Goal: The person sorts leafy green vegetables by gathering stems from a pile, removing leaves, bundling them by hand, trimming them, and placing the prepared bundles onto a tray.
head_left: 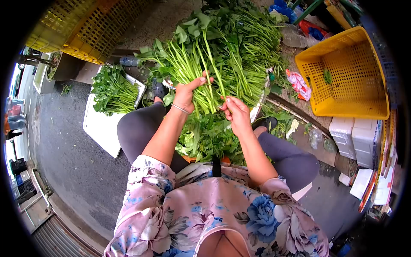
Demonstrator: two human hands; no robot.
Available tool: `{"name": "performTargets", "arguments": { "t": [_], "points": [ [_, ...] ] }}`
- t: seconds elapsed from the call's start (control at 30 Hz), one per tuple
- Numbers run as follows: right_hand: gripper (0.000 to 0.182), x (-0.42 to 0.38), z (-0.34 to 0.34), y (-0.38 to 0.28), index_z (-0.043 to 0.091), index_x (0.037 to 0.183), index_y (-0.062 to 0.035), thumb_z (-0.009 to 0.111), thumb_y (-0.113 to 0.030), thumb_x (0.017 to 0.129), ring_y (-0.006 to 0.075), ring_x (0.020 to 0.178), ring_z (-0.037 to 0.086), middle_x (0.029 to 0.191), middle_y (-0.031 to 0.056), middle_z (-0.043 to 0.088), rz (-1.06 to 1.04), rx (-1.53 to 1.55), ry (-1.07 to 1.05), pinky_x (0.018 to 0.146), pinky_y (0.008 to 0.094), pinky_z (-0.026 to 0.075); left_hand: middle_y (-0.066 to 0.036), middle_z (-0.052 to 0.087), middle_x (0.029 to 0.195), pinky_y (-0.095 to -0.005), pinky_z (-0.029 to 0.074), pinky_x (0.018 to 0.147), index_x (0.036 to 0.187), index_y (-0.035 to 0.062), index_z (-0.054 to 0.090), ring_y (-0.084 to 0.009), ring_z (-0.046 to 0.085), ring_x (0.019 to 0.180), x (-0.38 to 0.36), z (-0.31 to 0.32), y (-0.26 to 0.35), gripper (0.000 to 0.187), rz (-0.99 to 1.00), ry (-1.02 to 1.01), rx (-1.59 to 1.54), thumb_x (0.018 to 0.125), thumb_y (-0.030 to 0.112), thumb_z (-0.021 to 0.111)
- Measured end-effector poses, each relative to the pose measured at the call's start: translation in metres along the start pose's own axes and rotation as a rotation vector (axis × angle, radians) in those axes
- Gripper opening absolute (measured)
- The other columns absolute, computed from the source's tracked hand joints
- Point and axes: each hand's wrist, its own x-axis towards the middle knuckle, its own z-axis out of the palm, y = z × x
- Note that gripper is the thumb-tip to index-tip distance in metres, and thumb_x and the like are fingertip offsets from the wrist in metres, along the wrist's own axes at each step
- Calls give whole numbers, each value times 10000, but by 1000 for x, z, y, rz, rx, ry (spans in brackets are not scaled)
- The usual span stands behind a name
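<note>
My left hand [187,95] is closed round a bunch of long-stemmed leafy greens [183,64], thumb lying across the pale green stems. To its right, my right hand [238,114] pinches the lower end of a single stem [217,77] between thumb and fingers. Behind both hands spreads a large pile of the same greens [252,47], stems pointing toward me. Below them, between my knees, lies a heap of loose leaves [214,139]. A separate bundle of greens [113,91] rests on a white board [102,126] at the left.
Stacked yellow crates [92,32] stand at upper left. Another yellow crate [346,77], with a leaf inside, sits at right above white foam boxes [353,139]. A pink-and-white plastic bag [299,85] lies beside it. Plastic bottles [295,38] are near the pile.
</note>
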Motion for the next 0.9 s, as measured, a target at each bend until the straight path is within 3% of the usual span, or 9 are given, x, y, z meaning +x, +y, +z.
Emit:
{"name": "performTargets", "arguments": {
  "t": [0.17,0.3,0.4,0.53,0.63,0.7,0.77,0.83,0.9],
  "points": [
    [152,10,14,2,602,879,-47,539,-179,842,28,514,401,643,-27,507,178,-39,-41,431,159,278,-170,522,1109,-351,465,830,1164,-43,432,-245,553,951,5,-15,-9,448,-142,-239,-140,734,58,507],
    [198,23,6,0,605,867,-51,558,-241,831,57,526,442,645,-20,529,220,-150,-115,443,195,324,-128,577,1002,-356,494,772,1103,-31,479,-225,580,881,-2,-10,-2,379,-167,-136,-147,735,45,529],
    [272,44,-14,-17,617,821,-57,609,-324,770,177,587,534,663,45,568,-239,-872,302,536,315,421,-133,607,798,-346,508,709,1000,-34,525,-215,604,750,3,-10,4,300,-62,-75,-105,718,52,574],
    [249,82,-39,-30,635,771,-60,626,-307,737,263,656,575,700,94,587,-588,-1354,663,611,373,452,-113,604,851,-351,518,661,965,-40,532,-222,608,751,3,1,12,263,83,-12,-106,720,30,595],
    [232,86,-36,-48,643,783,-66,625,-293,736,284,686,583,735,98,602,-403,-1185,485,631,373,458,-108,603,873,-345,515,645,963,-41,533,-224,606,749,9,4,9,257,73,90,-67,718,6,593],
    [181,74,-28,-51,643,785,-54,644,-227,732,227,680,596,765,84,621,-358,-1085,507,622,325,464,-112,605,859,-337,509,605,926,-53,550,-223,606,731,14,0,4,199,36,138,-74,740,10,581],
    [149,56,-20,-47,634,819,-18,657,-138,732,157,678,589,787,67,630,-291,-484,254,610,257,460,-112,606,844,-334,509,592,915,-58,555,-221,607,718,15,-4,0,185,-31,160,-39,749,20,583],
    [175,26,-1,-50,608,890,9,650,-82,746,82,651,554,765,50,621,-47,-353,118,586,190,435,-111,605,832,-337,512,595,916,-60,557,-219,609,718,14,1,-4,187,-41,171,-20,752,24,586],
    [169,13,5,-33,609,884,4,651,-92,752,58,629,531,756,34,615,-37,-256,48,556,175,413,-104,605,807,-330,523,578,909,-31,563,-216,612,696,12,6,-9,215,36,183,54,722,28,648]
  ]
}}
